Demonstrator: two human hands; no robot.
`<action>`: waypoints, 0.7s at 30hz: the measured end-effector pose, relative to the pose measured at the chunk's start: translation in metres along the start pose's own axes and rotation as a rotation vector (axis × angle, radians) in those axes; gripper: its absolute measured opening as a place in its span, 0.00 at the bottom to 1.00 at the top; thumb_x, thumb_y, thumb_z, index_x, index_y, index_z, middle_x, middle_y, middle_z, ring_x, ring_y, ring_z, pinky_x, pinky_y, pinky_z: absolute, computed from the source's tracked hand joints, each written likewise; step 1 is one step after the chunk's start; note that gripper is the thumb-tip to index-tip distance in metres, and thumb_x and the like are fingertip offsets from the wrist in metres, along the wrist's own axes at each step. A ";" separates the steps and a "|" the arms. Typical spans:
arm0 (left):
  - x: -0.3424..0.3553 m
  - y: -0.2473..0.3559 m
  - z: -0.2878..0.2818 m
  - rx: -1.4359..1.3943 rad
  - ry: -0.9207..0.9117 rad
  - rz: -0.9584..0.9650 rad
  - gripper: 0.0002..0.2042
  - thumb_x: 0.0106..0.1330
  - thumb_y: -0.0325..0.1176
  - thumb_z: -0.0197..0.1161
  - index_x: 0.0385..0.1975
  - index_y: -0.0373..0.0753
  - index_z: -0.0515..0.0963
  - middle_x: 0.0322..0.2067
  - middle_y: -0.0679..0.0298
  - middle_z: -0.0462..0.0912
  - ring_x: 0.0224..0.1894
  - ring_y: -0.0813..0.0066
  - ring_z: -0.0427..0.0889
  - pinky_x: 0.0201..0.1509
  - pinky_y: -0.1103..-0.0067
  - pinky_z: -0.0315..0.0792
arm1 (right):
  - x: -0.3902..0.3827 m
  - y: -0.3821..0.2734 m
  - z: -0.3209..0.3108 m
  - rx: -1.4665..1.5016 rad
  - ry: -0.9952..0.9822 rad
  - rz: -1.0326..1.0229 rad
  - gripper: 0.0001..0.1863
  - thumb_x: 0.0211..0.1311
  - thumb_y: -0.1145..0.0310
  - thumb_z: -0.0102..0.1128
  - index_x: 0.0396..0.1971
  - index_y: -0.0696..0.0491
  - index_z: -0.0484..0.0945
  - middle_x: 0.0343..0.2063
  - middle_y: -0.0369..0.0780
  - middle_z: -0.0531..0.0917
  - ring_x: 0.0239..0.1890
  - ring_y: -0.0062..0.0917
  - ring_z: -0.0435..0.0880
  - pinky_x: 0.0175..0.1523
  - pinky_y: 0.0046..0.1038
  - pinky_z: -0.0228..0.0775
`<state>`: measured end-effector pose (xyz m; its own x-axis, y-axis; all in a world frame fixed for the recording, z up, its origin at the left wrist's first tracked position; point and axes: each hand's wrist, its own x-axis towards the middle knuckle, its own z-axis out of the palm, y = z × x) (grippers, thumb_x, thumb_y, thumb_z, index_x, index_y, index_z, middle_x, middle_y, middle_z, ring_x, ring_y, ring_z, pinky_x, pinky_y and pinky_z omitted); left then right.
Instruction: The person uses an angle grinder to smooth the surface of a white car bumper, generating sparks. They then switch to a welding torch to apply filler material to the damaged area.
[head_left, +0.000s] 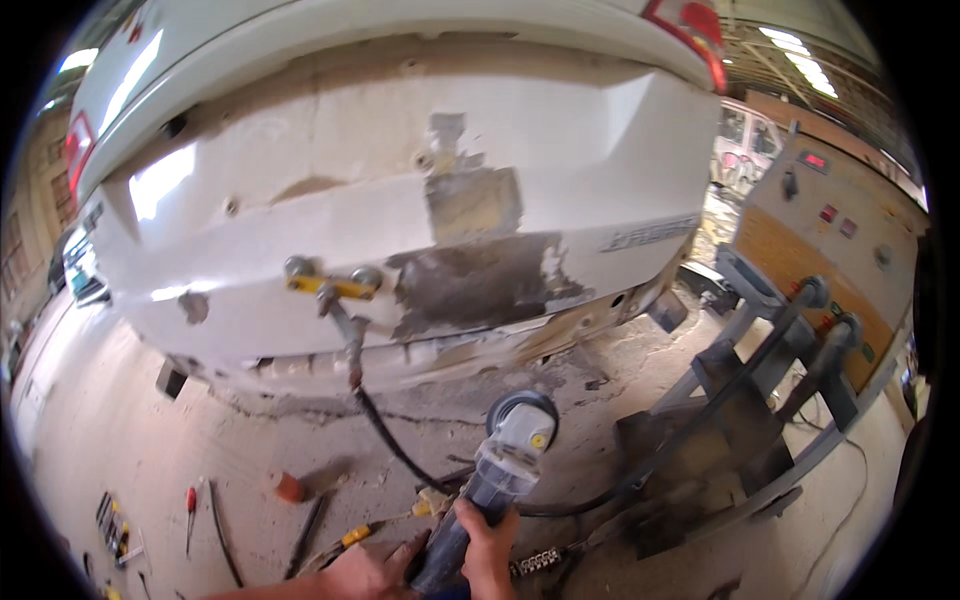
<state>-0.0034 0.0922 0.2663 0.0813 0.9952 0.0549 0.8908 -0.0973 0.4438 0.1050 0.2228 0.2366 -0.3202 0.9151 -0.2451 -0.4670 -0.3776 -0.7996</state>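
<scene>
An angle grinder with a grey body and a round dark disc points away from me, above the floor and short of the car. My right hand is wrapped round its body, thumb on top. My left hand is closed against the body's left side, lower down; its fingertips are partly hidden. Ahead stands the white rear panel of a car, with a sanded patch of bare dark metal on it. A yellow clamp piece with a cable sits left of that patch.
At the right stands a wheeled machine with a control panel; a thick black cable runs from it across the floor. A red-handled screwdriver, an orange-brown cup and several other tools lie on the floor to the left. Another vehicle stands behind.
</scene>
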 end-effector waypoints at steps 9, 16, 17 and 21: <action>0.003 -0.019 0.038 -0.324 -0.077 -0.077 0.37 0.51 0.41 0.65 0.57 0.29 0.56 0.30 0.45 0.76 0.36 0.47 0.77 0.38 0.65 0.71 | -0.002 0.029 -0.018 -0.069 -0.023 -0.123 0.35 0.44 0.74 0.65 0.52 0.63 0.56 0.35 0.46 0.74 0.31 0.29 0.77 0.36 0.30 0.73; -0.019 -0.051 0.071 -0.981 -0.325 -0.174 0.28 0.52 0.45 0.69 0.47 0.30 0.73 0.41 0.59 0.80 0.44 0.73 0.76 0.50 0.77 0.69 | -0.034 0.032 0.012 -0.347 -0.462 -0.247 0.16 0.39 0.69 0.71 0.29 0.60 0.77 0.28 0.37 0.80 0.30 0.21 0.78 0.37 0.25 0.71; -0.023 -0.053 0.066 -1.026 -0.385 -0.193 0.27 0.53 0.43 0.69 0.48 0.30 0.72 0.43 0.59 0.79 0.46 0.74 0.75 0.52 0.77 0.68 | -0.032 0.048 0.006 -0.374 -0.560 -0.238 0.17 0.40 0.73 0.68 0.34 0.59 0.76 0.28 0.35 0.79 0.29 0.19 0.77 0.36 0.23 0.70; -0.048 -0.080 0.076 -1.192 -0.712 -0.294 0.27 0.56 0.41 0.67 0.51 0.31 0.70 0.49 0.59 0.76 0.53 0.75 0.70 0.58 0.78 0.63 | -0.045 0.079 0.015 -0.564 -0.671 -0.108 0.19 0.41 0.65 0.71 0.32 0.60 0.77 0.31 0.39 0.82 0.33 0.22 0.81 0.39 0.24 0.72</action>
<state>-0.0447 0.0532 0.1606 0.4850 0.7395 -0.4669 0.0393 0.5149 0.8564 0.0701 0.1496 0.1926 -0.7968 0.5990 0.0791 -0.1032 -0.0059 -0.9946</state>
